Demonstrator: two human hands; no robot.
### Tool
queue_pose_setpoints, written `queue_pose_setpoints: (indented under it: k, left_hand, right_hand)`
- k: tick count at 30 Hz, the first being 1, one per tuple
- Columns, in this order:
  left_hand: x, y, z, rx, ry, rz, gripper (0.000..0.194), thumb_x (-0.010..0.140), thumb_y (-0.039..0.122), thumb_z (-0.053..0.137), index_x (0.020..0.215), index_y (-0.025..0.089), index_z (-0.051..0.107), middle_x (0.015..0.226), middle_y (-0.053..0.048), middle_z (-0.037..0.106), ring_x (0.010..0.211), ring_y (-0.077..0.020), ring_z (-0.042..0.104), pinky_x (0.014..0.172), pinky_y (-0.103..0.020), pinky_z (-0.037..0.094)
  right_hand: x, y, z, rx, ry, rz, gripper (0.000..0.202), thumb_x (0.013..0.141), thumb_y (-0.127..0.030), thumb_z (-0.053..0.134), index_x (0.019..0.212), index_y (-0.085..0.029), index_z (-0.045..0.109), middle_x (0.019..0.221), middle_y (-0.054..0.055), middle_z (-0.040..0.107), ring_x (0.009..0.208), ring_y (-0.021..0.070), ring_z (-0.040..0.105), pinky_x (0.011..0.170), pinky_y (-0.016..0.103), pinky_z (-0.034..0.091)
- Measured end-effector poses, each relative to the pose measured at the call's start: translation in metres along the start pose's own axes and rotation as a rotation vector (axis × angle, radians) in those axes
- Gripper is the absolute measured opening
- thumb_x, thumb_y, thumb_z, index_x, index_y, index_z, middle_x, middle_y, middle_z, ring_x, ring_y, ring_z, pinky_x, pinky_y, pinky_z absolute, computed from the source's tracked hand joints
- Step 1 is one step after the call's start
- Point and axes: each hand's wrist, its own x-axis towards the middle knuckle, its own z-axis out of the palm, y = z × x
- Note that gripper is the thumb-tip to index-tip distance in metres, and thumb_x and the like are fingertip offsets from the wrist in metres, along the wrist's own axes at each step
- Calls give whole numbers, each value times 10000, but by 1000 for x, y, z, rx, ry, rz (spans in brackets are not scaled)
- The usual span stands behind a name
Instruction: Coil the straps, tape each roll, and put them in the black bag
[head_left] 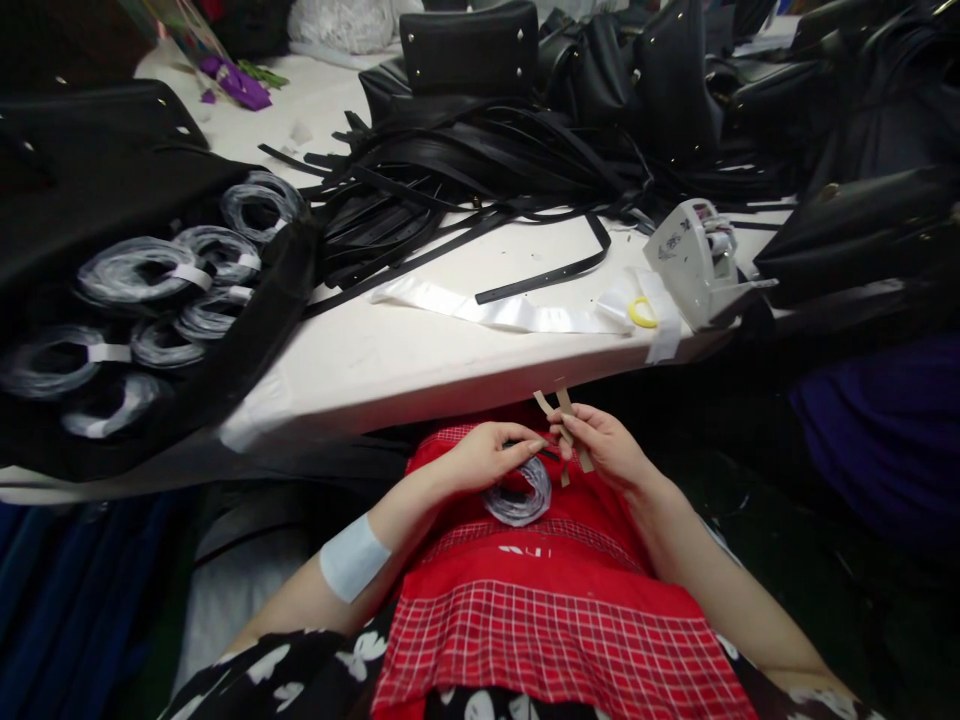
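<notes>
My left hand [501, 455] is closed in a pinch above the red apron on my lap. A small dark piece [551, 456] shows at its fingertips, but I cannot make out what it is. Just below that hand, a coil of clear, thin strand or tubing [519, 495] rests on the red apron [525, 560]. My right hand [600, 440] is close beside the left one, its fingers closed on several short beige strips [577, 440] that stick out above and below the grip.
Similar banded coils [142, 268] lie on black material at the left of the white table [360, 350]. Black straps [465, 160] are heaped at the back, near black bags [469, 50]. A white tape dispenser [690, 262], white ribbon [495, 308] and yellow ring [642, 312] are at the right.
</notes>
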Motion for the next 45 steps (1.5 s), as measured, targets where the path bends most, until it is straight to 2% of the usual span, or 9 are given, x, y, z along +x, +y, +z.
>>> queue_pose_setpoints:
  k: [9, 16, 20, 23, 27, 31, 34, 38, 45]
  left_hand:
    - [-8, -3, 1, 76, 58, -31, 422, 903, 445, 485, 1039, 112, 707, 950, -91, 735, 818, -194, 649, 757, -264, 487]
    - [-12, 1, 7, 184, -43, -1, 356, 888, 390, 497, 1029, 146, 714, 876, -45, 714, 778, -166, 614, 733, -235, 449]
    - [-12, 5, 9, 246, -65, -23, 395, 885, 464, 501, 778, 140, 700, 636, 6, 596, 597, -117, 503, 578, -211, 375]
    - [-11, 3, 13, 220, -20, -20, 474, 892, 517, 470, 661, 141, 642, 576, 15, 545, 556, -110, 468, 542, -215, 350]
    - [-10, -3, 16, 115, 24, -7, 520, 931, 495, 370, 764, 132, 704, 703, -40, 685, 655, -156, 593, 636, -233, 448]
    - [-12, -3, 16, 59, 17, 33, 411, 917, 359, 394, 939, 136, 738, 941, -75, 752, 851, -188, 671, 797, -254, 492]
    - [-13, -1, 14, 90, 10, 21, 404, 920, 332, 388, 927, 138, 743, 873, -61, 751, 775, -174, 664, 741, -243, 493]
    - [-11, 0, 14, 156, 27, -8, 395, 914, 319, 392, 892, 128, 738, 794, -47, 727, 700, -167, 632, 676, -240, 472]
    - [-8, -1, 16, 196, 14, -56, 428, 912, 347, 374, 877, 113, 731, 667, -20, 636, 599, -139, 550, 588, -218, 418]
  right_hand:
    - [-6, 7, 16, -307, 20, -107, 355, 878, -428, 573, 1136, -193, 635, 767, -10, 596, 562, 98, 481, 541, 237, 404]
    - [-7, 9, 19, -768, 263, -324, 328, 928, -329, 421, 1084, -158, 653, 718, 17, 603, 667, 165, 584, 663, 291, 473]
    - [-5, 8, 21, -897, 345, -458, 327, 937, -293, 398, 1108, -165, 646, 802, 58, 657, 737, 190, 625, 735, 322, 509]
    - [-7, 12, 25, -972, 268, -502, 315, 944, -275, 386, 1102, -193, 645, 965, 95, 698, 886, 212, 656, 828, 350, 520]
    - [-13, 15, 30, -1007, 123, -436, 296, 956, -286, 387, 1142, -210, 605, 1067, 105, 699, 964, 231, 661, 858, 368, 511]
    - [-18, 9, 24, -978, 128, -278, 233, 967, -367, 404, 1049, -216, 561, 750, 48, 664, 645, 204, 618, 622, 321, 467]
    - [-20, 2, 15, -750, 55, -163, 312, 958, -489, 415, 855, -227, 550, 637, 5, 604, 561, 169, 557, 559, 289, 427]
    - [-23, -6, 4, -399, -66, -24, 416, 856, -594, 568, 887, -186, 643, 810, 34, 665, 721, 171, 601, 682, 294, 469]
    - [-25, -6, -6, -479, -114, 76, 400, 803, -560, 653, 711, -171, 637, 631, 4, 621, 585, 143, 539, 587, 270, 424]
